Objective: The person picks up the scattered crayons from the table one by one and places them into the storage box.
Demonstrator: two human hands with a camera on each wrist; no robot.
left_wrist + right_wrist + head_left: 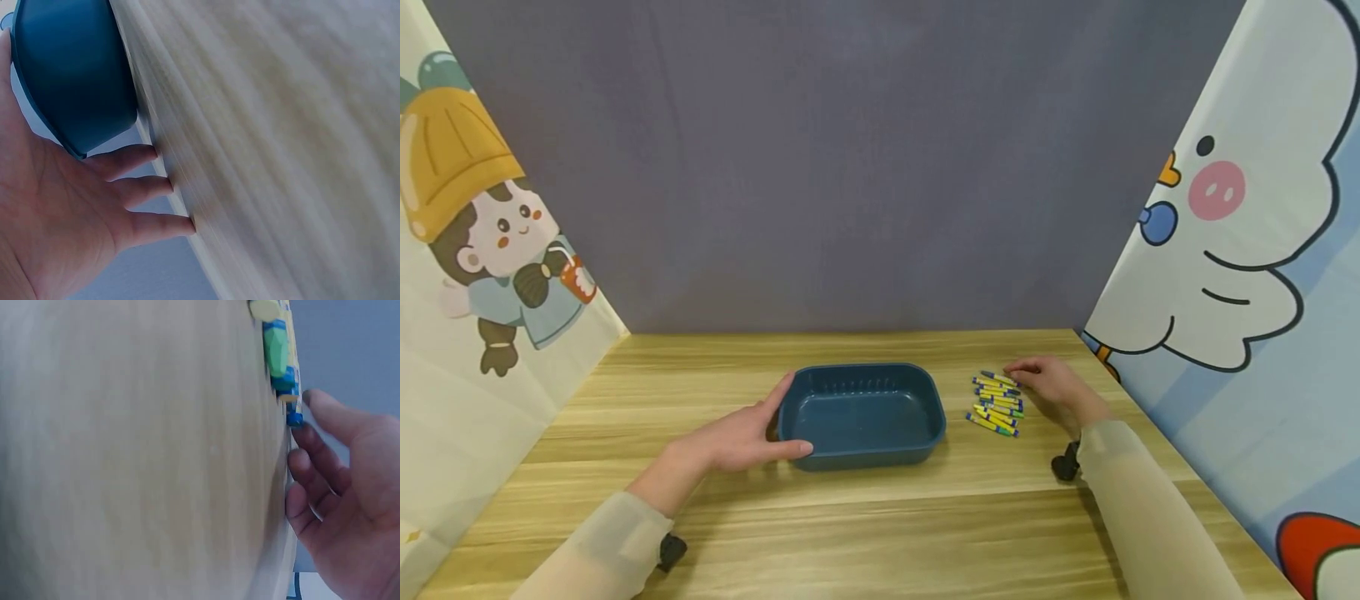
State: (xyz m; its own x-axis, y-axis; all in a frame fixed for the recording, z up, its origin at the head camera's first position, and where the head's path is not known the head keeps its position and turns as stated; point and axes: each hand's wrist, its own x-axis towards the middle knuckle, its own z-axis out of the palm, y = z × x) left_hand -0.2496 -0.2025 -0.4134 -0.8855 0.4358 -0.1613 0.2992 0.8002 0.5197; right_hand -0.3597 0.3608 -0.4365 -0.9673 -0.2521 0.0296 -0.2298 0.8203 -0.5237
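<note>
A dark blue plastic bin [861, 458] sits on the wooden table, with nothing visible inside. My left hand [741, 437] spreads round its left end, thumb at the near rim. In the left wrist view, three straight fingers [147, 228] reach down to the tabletop beside the bin [75, 75]. To the bin's right lies a loose column of several yellow-and-blue crayons [996, 404]. My right hand [1056, 383] is at the far end of that column. In the right wrist view, thumb and bent fingers are close to a crayon's blue end [295, 419]; a gap shows between thumb and forefinger.
The wooden table [865, 533] runs back to a grey fabric panel [850, 167]. Cartoon-printed panels stand on the left [475, 400] and right [1247, 333]. A black wrist device [1066, 462] is on the right cuff.
</note>
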